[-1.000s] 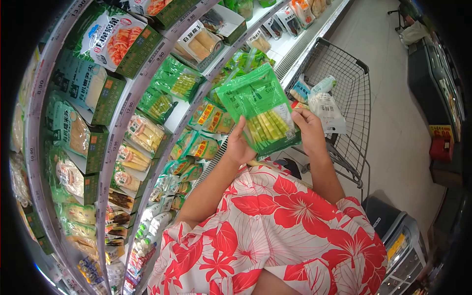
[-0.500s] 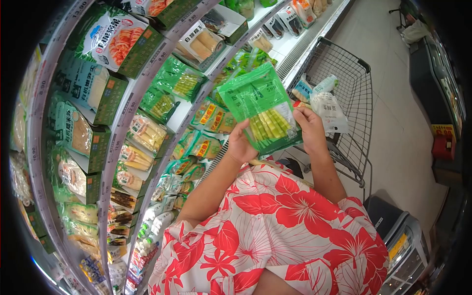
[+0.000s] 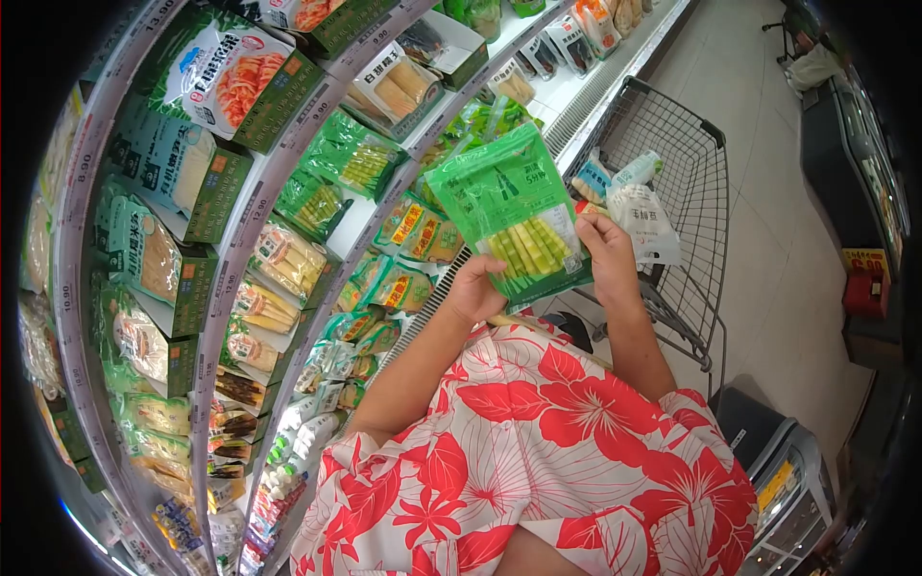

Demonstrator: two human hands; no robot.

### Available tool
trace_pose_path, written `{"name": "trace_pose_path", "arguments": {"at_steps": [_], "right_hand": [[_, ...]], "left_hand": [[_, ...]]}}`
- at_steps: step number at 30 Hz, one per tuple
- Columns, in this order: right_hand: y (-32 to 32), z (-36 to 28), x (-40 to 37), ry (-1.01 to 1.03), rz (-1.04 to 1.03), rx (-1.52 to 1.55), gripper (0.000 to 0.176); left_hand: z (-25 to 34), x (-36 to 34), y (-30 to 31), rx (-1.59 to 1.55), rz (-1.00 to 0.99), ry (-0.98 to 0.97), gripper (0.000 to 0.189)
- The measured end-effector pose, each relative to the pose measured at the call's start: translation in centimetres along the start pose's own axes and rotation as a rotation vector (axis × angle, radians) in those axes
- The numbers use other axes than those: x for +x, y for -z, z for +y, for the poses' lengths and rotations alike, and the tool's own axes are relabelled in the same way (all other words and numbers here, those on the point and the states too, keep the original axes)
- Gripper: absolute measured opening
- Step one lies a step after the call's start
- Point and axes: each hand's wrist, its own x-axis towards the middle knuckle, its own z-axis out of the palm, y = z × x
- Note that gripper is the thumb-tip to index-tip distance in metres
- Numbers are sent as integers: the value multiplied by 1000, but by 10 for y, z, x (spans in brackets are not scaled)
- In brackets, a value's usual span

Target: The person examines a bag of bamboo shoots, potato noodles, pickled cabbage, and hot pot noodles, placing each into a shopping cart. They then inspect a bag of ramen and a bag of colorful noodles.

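A green plastic pack of cut green stalks [image 3: 514, 206] is held up in front of me, its clear window showing the pale stalks. My left hand [image 3: 476, 291] grips the lower left edge, thumb lying on the front. On the opposite side, my right hand [image 3: 607, 248] pinches the right edge near the window. The fingers behind the pack are partly hidden. Similar green packs [image 3: 360, 154] lie on the shelf to the left.
Refrigerated shelves [image 3: 230, 259] with packaged foods and price strips curve along my left. A wire shopping cart [image 3: 687, 163] stands ahead to the right, with a white bag [image 3: 642, 219] and other packs in it. A dark case [image 3: 759, 427] is at lower right.
My left hand has slid slightly down, and its thumb has shifted onto the pack's front. The pack has tilted a little, showing more of its printed front. My right hand keeps its grip.
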Motion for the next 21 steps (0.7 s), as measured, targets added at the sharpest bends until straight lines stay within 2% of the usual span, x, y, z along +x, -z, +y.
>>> {"name": "trace_pose_path", "arguments": {"at_steps": [21], "right_hand": [[1,3,1,39,1,-42,19]], "left_hand": [[-2,1,3,36,23,-4,59]]}}
